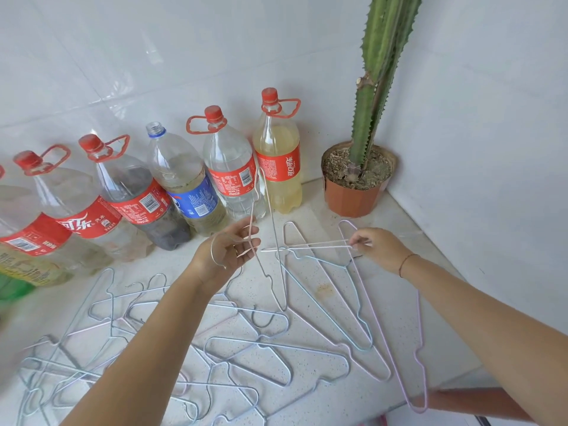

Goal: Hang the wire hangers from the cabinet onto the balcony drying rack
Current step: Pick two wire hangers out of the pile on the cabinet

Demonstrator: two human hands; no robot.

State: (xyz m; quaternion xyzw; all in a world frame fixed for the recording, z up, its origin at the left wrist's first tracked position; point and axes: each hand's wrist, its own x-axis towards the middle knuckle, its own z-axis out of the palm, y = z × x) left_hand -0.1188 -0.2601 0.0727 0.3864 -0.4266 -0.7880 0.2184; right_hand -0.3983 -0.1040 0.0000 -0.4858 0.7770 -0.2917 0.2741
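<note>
Several thin wire hangers [246, 345], pale blue, white and lilac, lie tangled on the speckled white cabinet top [399, 272]. My left hand [229, 252] holds the hooks of a few hangers, and one of them [270, 222] stands up from it toward the bottles. My right hand [376, 249] pinches the end of a white hanger [307, 245] that lies flat just above the others. A long lilac hanger [384, 327] runs from under my right hand to the front edge.
A row of large plastic soda bottles [230, 170] stands along the tiled wall at the back. A tall cactus in an orange pot [356, 182] occupies the back right corner. The counter's front edge runs at lower right.
</note>
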